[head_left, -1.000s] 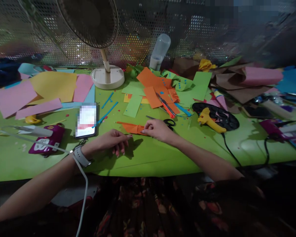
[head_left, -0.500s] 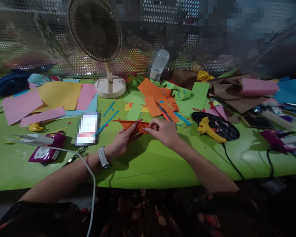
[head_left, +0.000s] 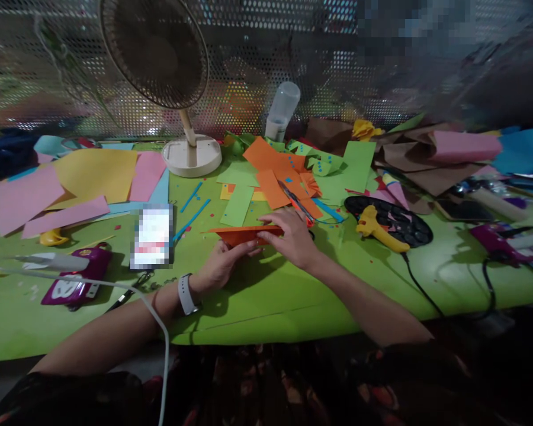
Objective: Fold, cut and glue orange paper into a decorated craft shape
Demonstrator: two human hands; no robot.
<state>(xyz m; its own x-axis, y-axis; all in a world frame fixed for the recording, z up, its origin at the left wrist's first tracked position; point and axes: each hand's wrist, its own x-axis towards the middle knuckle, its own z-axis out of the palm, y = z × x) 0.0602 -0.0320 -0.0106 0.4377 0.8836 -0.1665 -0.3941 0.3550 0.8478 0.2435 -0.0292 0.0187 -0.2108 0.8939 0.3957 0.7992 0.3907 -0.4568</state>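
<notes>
Between my two hands is a folded piece of orange paper [head_left: 235,236], raised above the green table [head_left: 266,296]. My left hand [head_left: 224,260] pinches its lower left side, thumb in front. On the right part of the paper, my right hand [head_left: 293,236] has its thumb and fingers closed on the fold. Just behind the right hand lie scissors [head_left: 295,200], partly covered by that hand, on loose orange paper [head_left: 270,163]. A strip of light green paper [head_left: 237,205] lies beyond the folded piece.
A fan [head_left: 190,155] and a tilted clear bottle [head_left: 284,105] stand at the back. Left are a lit phone [head_left: 152,236], a purple power strip [head_left: 77,277] and a white cable [head_left: 165,355]. A yellow glue gun [head_left: 382,231] rests on a black tray [head_left: 420,231] at right.
My right hand has shifted its grip, its fingers now reaching over the top of the orange paper. The left thumb has slid right along the paper. The view has turned slightly.
</notes>
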